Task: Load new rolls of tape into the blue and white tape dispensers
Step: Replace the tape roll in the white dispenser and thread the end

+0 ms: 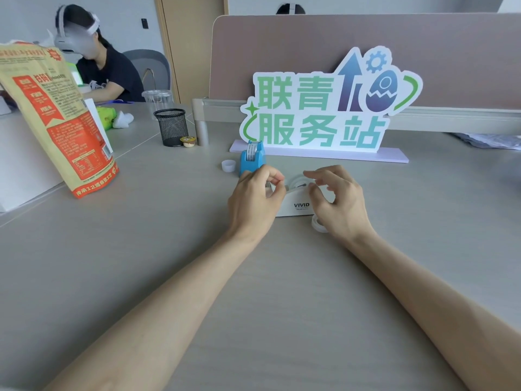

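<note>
The white tape dispenser [296,206], marked VIVID, stands on the grey desk between my two hands, with a clear roll [298,182] seated in it. My left hand [255,197] rests at the dispenser's left end, thumb and forefinger pinched together over the cutter; whether tape is held there I cannot tell. My right hand [337,198] hovers over the right end, fingers curled and apart. Just behind my left hand, the blue tape dispenser [251,159] carries a roll. A small clear tape roll [317,222] lies on the desk under my right wrist.
A small white core [228,165] lies left of the blue dispenser. A large sign [324,108] on a lilac base stands behind. A black mesh pen cup [171,127] and an orange food bag [53,117] are to the left. Another person sits at the far left.
</note>
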The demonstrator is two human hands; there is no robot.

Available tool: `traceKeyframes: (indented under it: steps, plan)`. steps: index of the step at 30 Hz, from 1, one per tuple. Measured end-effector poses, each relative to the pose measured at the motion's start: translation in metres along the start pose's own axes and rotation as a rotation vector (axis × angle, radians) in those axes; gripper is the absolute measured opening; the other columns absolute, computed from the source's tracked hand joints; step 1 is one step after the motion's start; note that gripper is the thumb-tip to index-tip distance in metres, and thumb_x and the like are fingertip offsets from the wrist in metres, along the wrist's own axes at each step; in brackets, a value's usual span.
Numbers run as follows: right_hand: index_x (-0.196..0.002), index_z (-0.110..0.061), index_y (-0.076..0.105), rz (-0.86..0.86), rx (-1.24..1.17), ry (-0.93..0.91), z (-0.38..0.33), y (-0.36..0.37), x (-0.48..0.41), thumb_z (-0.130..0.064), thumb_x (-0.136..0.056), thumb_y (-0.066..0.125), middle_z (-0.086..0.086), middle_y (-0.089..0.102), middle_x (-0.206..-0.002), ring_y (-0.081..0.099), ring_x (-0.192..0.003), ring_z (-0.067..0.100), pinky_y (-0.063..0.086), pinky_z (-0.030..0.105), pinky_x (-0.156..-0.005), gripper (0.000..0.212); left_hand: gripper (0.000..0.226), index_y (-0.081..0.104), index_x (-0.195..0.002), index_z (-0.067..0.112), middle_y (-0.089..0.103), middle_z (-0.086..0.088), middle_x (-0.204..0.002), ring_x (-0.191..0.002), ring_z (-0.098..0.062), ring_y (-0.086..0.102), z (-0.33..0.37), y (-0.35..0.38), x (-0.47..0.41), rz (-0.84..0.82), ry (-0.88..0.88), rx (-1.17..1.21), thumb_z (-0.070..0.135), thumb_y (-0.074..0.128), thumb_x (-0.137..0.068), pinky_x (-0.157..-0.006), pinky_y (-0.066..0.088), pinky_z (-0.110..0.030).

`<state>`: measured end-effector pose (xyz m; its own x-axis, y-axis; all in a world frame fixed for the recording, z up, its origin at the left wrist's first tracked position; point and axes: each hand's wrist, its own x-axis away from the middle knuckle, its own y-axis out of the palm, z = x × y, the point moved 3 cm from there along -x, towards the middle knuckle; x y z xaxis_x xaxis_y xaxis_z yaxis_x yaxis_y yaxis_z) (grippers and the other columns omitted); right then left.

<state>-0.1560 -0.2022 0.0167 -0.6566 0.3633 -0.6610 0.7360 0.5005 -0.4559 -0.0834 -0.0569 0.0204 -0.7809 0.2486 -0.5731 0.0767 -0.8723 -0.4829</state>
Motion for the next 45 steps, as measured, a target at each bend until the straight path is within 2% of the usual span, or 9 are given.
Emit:
traceKeyframes:
  steps: [7, 12, 14, 17, 23, 28, 32, 37, 45]
  plan:
    - [-0.111, -0.012, 0.073, -0.034, 0.0, 0.025, -0.001, -0.002, 0.001, -0.012, -0.089, 0.06, 0.003, 0.064, -0.097, 0.064, -0.09, 0.016, 0.049, 0.026, -0.081, 0.026, 0.006, 0.063, -0.091, 0.025, 0.066, 0.017, -0.088, -0.088, -0.009, 0.054, -0.001, 0.001, 0.0, 0.007, 0.009, 0.016, 0.025, 0.061, -0.086, -0.072, 0.048, -0.031]
    - [-0.114, -0.015, 0.071, -0.035, 0.004, 0.023, -0.004, -0.001, 0.002, -0.02, -0.09, 0.061, 0.002, 0.064, -0.105, 0.062, -0.092, 0.013, 0.049, 0.028, -0.084, 0.026, 0.005, 0.065, -0.086, 0.025, 0.066, 0.013, -0.082, -0.064, -0.001, 0.05, -0.007, 0.003, -0.004, 0.021, -0.063, 0.172, 0.021, 0.064, -0.083, -0.07, 0.049, -0.031]
    - [-0.118, -0.018, 0.068, -0.033, -0.005, 0.018, -0.005, -0.001, 0.002, -0.026, -0.091, 0.061, 0.0, 0.064, -0.112, 0.062, -0.1, 0.011, 0.049, 0.028, -0.089, 0.029, 0.006, 0.065, -0.084, 0.026, 0.064, 0.013, -0.079, -0.06, 0.001, 0.049, -0.009, 0.003, -0.004, 0.019, -0.097, 0.223, 0.021, 0.064, -0.082, -0.068, 0.047, -0.028]
    - [-0.124, -0.018, 0.063, -0.002, -0.033, 0.025, -0.003, -0.003, 0.001, -0.029, -0.091, 0.061, -0.001, 0.064, -0.115, 0.061, -0.107, 0.011, 0.048, 0.029, -0.091, 0.035, 0.008, 0.064, -0.083, 0.027, 0.063, 0.014, -0.077, -0.061, 0.0, 0.048, -0.01, 0.001, -0.004, 0.017, -0.145, 0.295, 0.019, 0.064, -0.081, -0.067, 0.044, -0.025]
    - [-0.119, -0.017, 0.066, -0.001, -0.033, 0.042, -0.003, -0.005, 0.002, -0.027, -0.093, 0.061, -0.002, 0.064, -0.106, 0.06, -0.098, 0.005, 0.049, 0.027, -0.088, 0.028, 0.029, 0.052, -0.103, 0.026, 0.069, 0.004, -0.082, -0.071, -0.013, 0.051, -0.014, -0.009, -0.009, 0.05, -0.242, 0.43, 0.013, 0.064, -0.079, -0.073, 0.043, -0.027]
    - [-0.114, -0.015, 0.068, -0.01, -0.025, 0.044, -0.003, -0.005, 0.002, -0.027, -0.093, 0.061, 0.0, 0.065, -0.105, 0.06, -0.097, 0.008, 0.046, 0.023, -0.086, 0.025, 0.03, 0.048, -0.103, 0.027, 0.065, 0.008, -0.078, -0.07, -0.012, 0.053, -0.024, -0.022, -0.016, 0.107, -0.29, 0.463, 0.015, 0.062, -0.08, -0.069, 0.044, -0.033]
    - [-0.11, -0.014, 0.069, -0.017, -0.024, 0.045, -0.001, -0.004, 0.002, -0.029, -0.093, 0.06, -0.001, 0.066, -0.106, 0.062, -0.097, 0.01, 0.048, 0.024, -0.085, 0.025, 0.03, 0.046, -0.104, 0.024, 0.063, 0.008, -0.076, -0.07, -0.011, 0.053, -0.03, -0.03, -0.016, 0.156, -0.301, 0.466, 0.013, 0.061, -0.081, -0.072, 0.043, -0.029]
    - [-0.109, -0.015, 0.07, -0.02, -0.025, 0.044, 0.0, -0.005, 0.002, -0.029, -0.093, 0.06, -0.002, 0.066, -0.106, 0.062, -0.096, 0.01, 0.047, 0.021, -0.084, 0.023, 0.03, 0.044, -0.104, 0.025, 0.061, 0.008, -0.076, -0.071, -0.012, 0.053, -0.032, -0.038, -0.015, 0.177, -0.257, 0.381, 0.015, 0.061, -0.081, -0.066, 0.04, -0.023]
    - [-0.104, -0.013, 0.071, -0.037, -0.022, 0.048, 0.002, -0.003, 0.002, -0.026, -0.093, 0.061, -0.002, 0.067, -0.109, 0.061, -0.095, 0.009, 0.042, 0.01, -0.08, 0.02, 0.034, 0.047, -0.11, 0.027, 0.06, 0.014, -0.072, -0.084, -0.021, 0.058, -0.039, -0.042, -0.016, 0.134, -0.226, 0.181, 0.021, 0.061, -0.079, -0.076, 0.047, -0.038]
